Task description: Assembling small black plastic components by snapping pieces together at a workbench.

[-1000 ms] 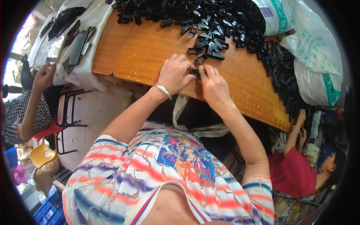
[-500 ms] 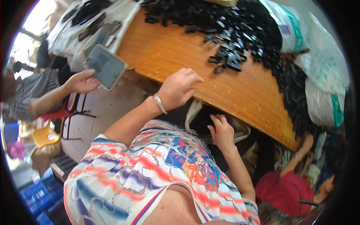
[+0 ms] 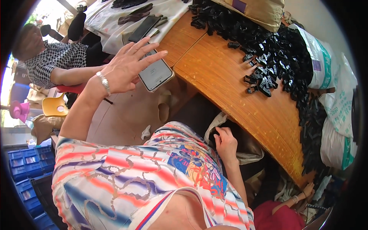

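Note:
My left hand (image 3: 124, 69) is raised at the left with its fingers spread and nothing in it. Just behind its fingers is a phone (image 3: 156, 74) with a lit screen. A seated person's forearm (image 3: 74, 76) reaches toward the phone, but that hand is hidden behind mine. Below the table edge, my right hand (image 3: 226, 145) hovers at the mouth of a pale cloth bag (image 3: 251, 157). Its fingers are loosely bent and apart, with nothing visible in them. A big heap of small black plastic clips (image 3: 285, 57) covers the far and right parts of the wooden table (image 3: 218, 65).
White plastic sacks (image 3: 335, 149) and a tan sack (image 3: 264, 13) border the heap. Gloves (image 3: 134, 14) and a dark flat object (image 3: 144, 28) lie on a white-covered table. Blue crates (image 3: 32, 161) and a yellow stool (image 3: 55, 105) are at left; a person in red (image 3: 278, 216) is at lower right.
My left hand has moved from the table edge to the left and up, its fingers spreading in front of the phone. The phone's screen now shows lit. My right hand stays by the bag.

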`<state>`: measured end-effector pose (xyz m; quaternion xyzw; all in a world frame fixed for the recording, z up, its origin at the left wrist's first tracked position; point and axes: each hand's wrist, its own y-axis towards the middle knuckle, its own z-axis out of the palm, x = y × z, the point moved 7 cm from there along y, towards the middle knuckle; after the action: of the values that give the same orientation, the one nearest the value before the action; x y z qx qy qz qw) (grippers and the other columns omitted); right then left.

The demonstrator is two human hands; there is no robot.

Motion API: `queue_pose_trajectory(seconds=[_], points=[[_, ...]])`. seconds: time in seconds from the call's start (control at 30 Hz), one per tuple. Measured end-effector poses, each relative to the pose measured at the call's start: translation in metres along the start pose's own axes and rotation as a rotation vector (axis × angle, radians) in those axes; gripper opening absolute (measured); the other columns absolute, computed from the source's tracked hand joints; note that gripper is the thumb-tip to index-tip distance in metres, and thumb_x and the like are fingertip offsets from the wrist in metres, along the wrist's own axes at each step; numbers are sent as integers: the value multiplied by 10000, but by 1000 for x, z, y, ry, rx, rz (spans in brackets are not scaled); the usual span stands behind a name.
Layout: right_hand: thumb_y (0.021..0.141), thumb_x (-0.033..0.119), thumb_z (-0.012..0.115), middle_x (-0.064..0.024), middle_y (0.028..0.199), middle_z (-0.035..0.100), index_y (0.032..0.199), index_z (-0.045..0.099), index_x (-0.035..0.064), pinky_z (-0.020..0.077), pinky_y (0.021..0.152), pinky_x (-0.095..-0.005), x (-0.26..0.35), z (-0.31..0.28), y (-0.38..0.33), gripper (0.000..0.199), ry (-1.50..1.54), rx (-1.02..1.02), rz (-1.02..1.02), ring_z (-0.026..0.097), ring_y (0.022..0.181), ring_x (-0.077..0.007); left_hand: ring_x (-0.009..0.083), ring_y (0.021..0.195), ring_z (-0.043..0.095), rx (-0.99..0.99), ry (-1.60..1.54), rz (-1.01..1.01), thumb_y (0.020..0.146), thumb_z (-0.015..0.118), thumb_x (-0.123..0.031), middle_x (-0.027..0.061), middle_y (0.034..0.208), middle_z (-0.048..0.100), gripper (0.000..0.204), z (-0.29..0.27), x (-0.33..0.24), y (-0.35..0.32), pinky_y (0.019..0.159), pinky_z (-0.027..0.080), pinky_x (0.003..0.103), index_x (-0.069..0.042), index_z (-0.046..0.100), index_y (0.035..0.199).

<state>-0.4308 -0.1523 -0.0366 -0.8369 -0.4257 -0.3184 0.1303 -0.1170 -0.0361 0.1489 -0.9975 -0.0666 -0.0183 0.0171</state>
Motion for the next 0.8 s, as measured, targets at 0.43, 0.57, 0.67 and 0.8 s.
queue_pose_trajectory(seconds=[0.43,0.57,0.67,0.8], points=[[831,110,697,-118,943,651,1044,689,65,549,695,-406,-7,2,-12,218,23,-30,30,661,833,-335,333,1223,491,27,-16,212,521,775,-35,112,1238,534,943,9,-22,42,1110,329,468,-123,457,1404],[833,118,684,-115,914,620,1021,682,65,541,669,-428,-10,2,-14,196,23,-105,24,653,804,-330,350,1115,526,-46,-68,218,525,797,-95,131,1126,573,858,-18,-34,48,1030,390,448,-99,502,1331],[829,118,688,-110,919,622,1022,684,70,545,667,-411,1,-9,-10,199,40,-98,-21,658,789,-322,354,1109,531,-5,-295,114,516,836,-139,140,1172,568,890,-39,-48,60,984,436,436,-86,505,1340],[816,125,721,-110,947,629,1049,677,67,548,677,-406,20,-37,0,244,188,-244,-69,663,793,-324,185,945,562,8,-742,217,514,953,-223,54,1149,553,1096,-43,-66,92,878,478,348,-102,405,1455]])
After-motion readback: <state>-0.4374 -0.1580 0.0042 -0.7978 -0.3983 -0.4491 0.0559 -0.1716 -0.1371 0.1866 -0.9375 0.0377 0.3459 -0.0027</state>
